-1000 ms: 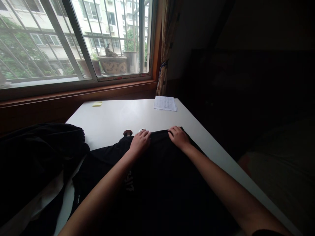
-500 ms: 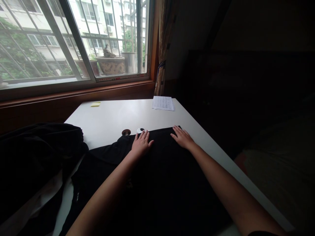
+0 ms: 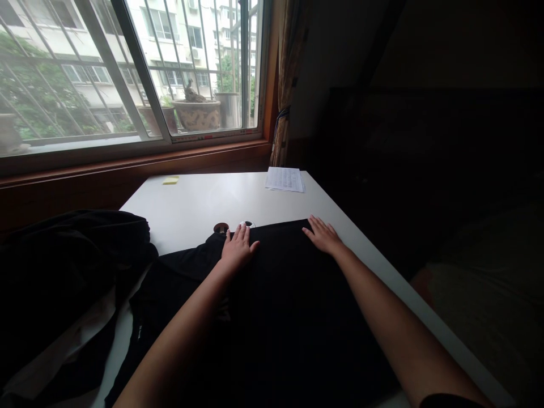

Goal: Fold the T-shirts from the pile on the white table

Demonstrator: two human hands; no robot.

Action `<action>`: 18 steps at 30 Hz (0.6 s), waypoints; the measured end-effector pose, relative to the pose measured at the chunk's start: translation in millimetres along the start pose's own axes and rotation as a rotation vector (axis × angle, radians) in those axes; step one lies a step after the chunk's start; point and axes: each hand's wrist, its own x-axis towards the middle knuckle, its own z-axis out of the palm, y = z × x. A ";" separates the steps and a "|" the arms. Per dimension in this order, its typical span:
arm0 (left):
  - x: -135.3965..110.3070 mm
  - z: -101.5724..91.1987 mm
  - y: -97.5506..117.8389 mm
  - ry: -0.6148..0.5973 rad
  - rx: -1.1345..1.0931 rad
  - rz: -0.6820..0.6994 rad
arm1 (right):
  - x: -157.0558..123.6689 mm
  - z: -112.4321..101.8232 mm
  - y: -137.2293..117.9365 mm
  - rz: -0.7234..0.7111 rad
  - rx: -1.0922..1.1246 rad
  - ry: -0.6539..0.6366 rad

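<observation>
A black T-shirt lies spread over the white table, its sleeve reaching toward the left. Small pale lettering shows on the sleeve's edge, and part of a light print is visible near my left forearm. My left hand rests flat on the shirt near its far edge, fingers stretched and apart. At the shirt's far right corner lies my right hand, also flat with fingers spread. Neither hand grips the cloth. Just beyond my left fingertips is a white ring-shaped object, partly covered.
A heap of dark clothes covers the table's left side. Beside the shirt's far edge is a round cable hole. Papers and a yellow sticky note lie at the back, below a barred window and a curtain.
My left hand has slid a little left along the shirt's far edge, covering more of the white ring. My right hand has shifted slightly right to the corner. The view has turned slightly.
</observation>
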 end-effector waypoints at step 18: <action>-63.5 -36.4 -44.8 0.133 -0.100 0.369 | -4.8 0.8 -3.4 0.036 -0.042 0.105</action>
